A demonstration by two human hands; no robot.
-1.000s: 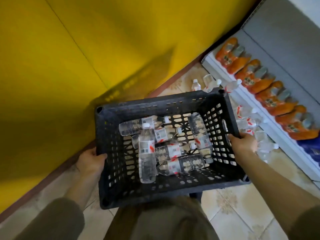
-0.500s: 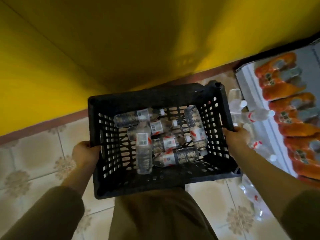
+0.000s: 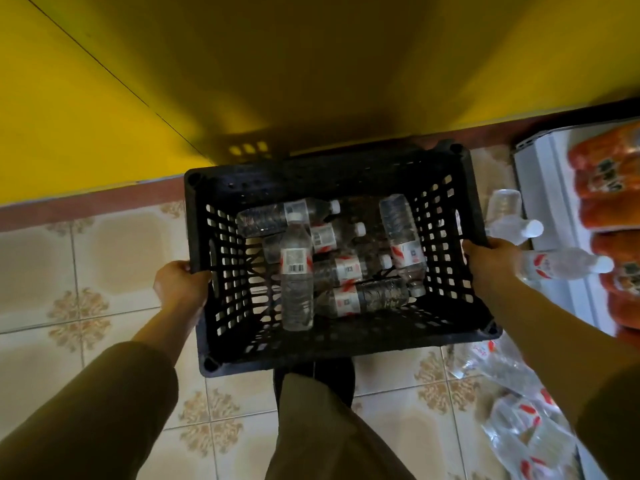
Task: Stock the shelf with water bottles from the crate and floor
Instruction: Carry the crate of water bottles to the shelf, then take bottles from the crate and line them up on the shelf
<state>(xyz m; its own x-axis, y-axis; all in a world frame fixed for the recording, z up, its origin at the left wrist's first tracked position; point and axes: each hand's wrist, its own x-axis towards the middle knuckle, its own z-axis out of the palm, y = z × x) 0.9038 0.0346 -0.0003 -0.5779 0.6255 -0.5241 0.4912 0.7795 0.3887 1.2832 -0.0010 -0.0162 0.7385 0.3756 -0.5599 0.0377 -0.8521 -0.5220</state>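
Six or so clear water bottles [image 3: 346, 268] with red-and-white labels lie jumbled on their sides in the bottom of a black slatted crate [image 3: 346, 344]. The top bottle [image 3: 296, 271] lies across the others. Its long axis runs straight away from the person and its white cap points at the far wall. Most of the bottles beneath it lie crosswise, caps toward the right.

The crate is in front of the person's body, apparently held clear of the floor, with its longer side running left to right. The left hand [image 3: 180, 282] grips the left rim, fingers wrapped round the edge. The right hand [image 3: 485, 258] grips the right rim the same way (so neither is free to pick up a bottle).

The shelf [image 3: 540, 188] lies to the right of the crate, just beyond the right hand, which makes that hand the nearer one. Loose bottles [image 3: 564, 263] lie on the tiled floor [image 3: 104, 254] between crate and shelf, caps pointing right toward the shelf. Orange packs [image 3: 609, 188] fill the visible row of the shelf.

The crate probably has to be set down beside the shelf before any stocking can begin. A yellow wall [image 3: 104, 98] stands behind.
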